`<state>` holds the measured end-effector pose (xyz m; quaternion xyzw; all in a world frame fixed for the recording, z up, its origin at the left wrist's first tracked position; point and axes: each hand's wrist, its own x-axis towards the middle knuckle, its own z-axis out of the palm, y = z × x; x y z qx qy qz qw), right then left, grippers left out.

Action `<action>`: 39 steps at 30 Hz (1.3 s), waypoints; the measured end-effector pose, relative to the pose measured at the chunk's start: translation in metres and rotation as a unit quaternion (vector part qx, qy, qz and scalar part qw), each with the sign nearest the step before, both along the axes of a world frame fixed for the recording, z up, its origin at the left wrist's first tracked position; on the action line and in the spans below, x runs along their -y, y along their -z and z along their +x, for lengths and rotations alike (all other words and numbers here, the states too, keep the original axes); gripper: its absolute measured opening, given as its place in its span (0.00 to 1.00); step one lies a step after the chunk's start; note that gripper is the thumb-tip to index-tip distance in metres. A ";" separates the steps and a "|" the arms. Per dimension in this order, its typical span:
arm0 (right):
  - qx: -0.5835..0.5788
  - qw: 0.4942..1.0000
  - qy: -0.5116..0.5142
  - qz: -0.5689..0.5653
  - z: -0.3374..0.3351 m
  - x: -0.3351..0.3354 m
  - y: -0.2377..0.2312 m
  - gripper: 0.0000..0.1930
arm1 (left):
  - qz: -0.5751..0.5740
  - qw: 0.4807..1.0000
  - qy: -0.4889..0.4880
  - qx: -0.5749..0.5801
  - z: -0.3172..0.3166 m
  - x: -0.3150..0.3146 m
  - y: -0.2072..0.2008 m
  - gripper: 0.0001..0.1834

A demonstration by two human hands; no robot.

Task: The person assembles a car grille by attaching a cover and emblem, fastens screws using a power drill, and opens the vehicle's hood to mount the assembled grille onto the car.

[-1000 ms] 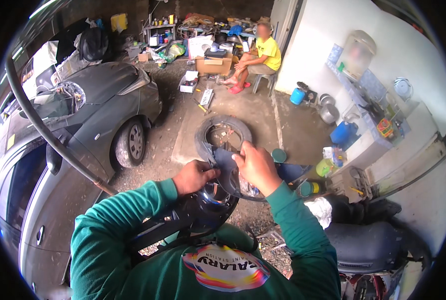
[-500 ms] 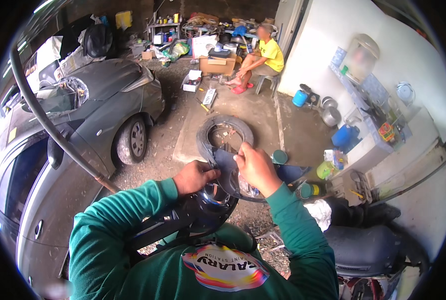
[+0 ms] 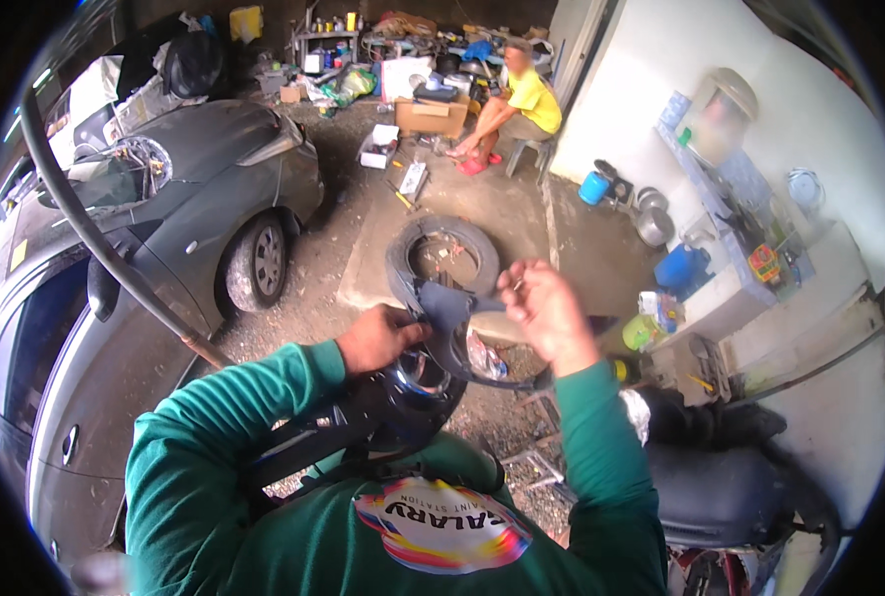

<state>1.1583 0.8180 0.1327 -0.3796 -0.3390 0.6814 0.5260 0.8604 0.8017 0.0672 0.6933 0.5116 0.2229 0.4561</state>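
A glossy black, curved plastic part [image 3: 403, 422], which looks like a piece of car bumper, lies across in front of me. From its far end rises a dark grey flap [image 3: 448, 308] with a ragged upper edge. My left hand [image 3: 383, 338] is closed on the flap's left edge, thumb on top. To the right of the flap and apart from it, my right hand [image 3: 550, 313] is raised with thumb and fingertips pinched together. A small glint shows at those fingertips, too small to name.
Beyond the part, a tyre [image 3: 400, 260] lies on the concrete. A grey car [image 3: 194, 199] stands at left behind a slanting pole [image 3: 105, 253]. A person in yellow [image 3: 532, 99] sits at the back. A motorcycle seat [image 3: 721, 492] is near right; pots [image 3: 653, 226] stand by the wall.
My right hand has come away from the dark flap and moved up and right, fingers still pinched. My left hand keeps its hold. The seated person has bent forward, arms reaching toward the feet.
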 end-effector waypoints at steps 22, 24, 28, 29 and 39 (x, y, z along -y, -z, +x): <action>0.820 0.464 -0.112 0.317 0.049 0.022 -0.030 0.13 | -0.002 0.999 0.010 -0.034 0.001 -0.001 -0.010 0.23; 0.814 0.467 -0.121 0.323 0.050 0.018 -0.029 0.12 | -0.001 0.999 0.010 -0.033 0.000 -0.002 -0.011 0.23; 0.788 0.478 -0.143 0.360 0.045 0.013 -0.035 0.10 | 0.005 1.000 0.003 -0.019 -0.009 -0.008 -0.002 0.20; 0.787 0.482 -0.148 0.356 0.045 0.012 -0.037 0.10 | -0.007 0.998 0.001 -0.064 -0.011 -0.010 -0.016 0.19; 0.823 0.468 -0.164 0.276 0.049 0.012 -0.033 0.15 | -0.008 1.000 0.004 -0.013 -0.002 -0.001 -0.011 0.22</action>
